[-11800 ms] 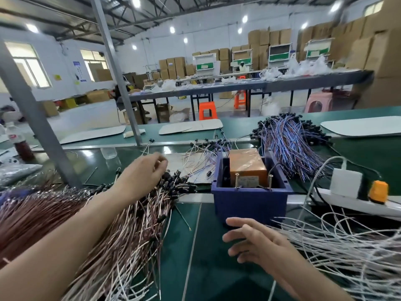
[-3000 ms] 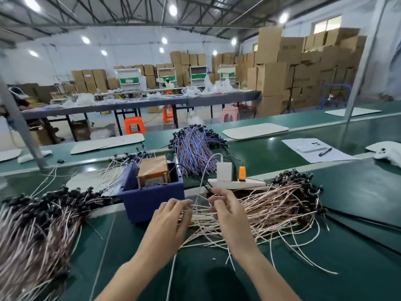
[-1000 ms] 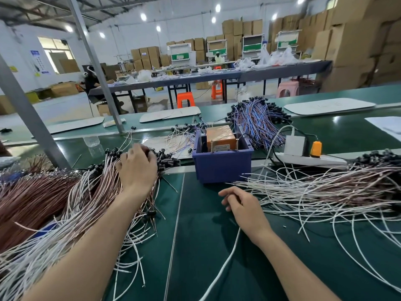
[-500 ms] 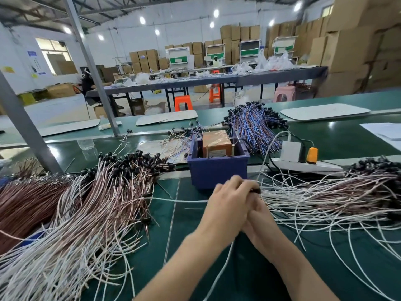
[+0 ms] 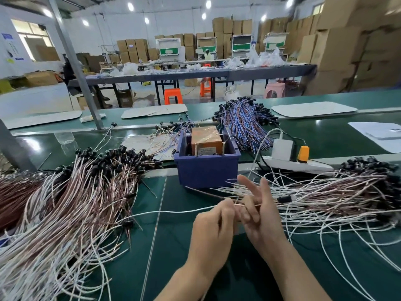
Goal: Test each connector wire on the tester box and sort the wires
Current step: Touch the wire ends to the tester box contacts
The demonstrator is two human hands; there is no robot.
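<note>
Left hand (image 5: 213, 224) first: its fingers (image 5: 225, 208) are curled in tight and pinch the connector wire (image 5: 237, 204) right at the tips. From that pinch the thin strand runs straight across to the right hand (image 5: 258, 216) and lies over its lower, bent fingers. The two upper fingers (image 5: 263, 192) there stick up straight and spread, not touching anything. Honestly can't tell whether the right hand is really gripping the strand or whether it's just draped there. A white tail trails out to the left of the left hand, low over the green surface (image 5: 173, 246).

A black plug (image 5: 284, 199) sits just past the right hand, not sure if it belongs to the held wire.

Both hands are in front of the blue bin (image 5: 207, 170), near it but apart, and the orange tester box (image 5: 206, 140) sits inside that bin.

Big left pile (image 5: 76, 192) of pinkish-white wires with black plugs fans out on one side, right pile (image 5: 336, 196) on the other, right next to the right hand. Behind the bin there's a blue-and-purple bundle (image 5: 245, 122), and beside the bin a white power strip (image 5: 297, 165).
</note>
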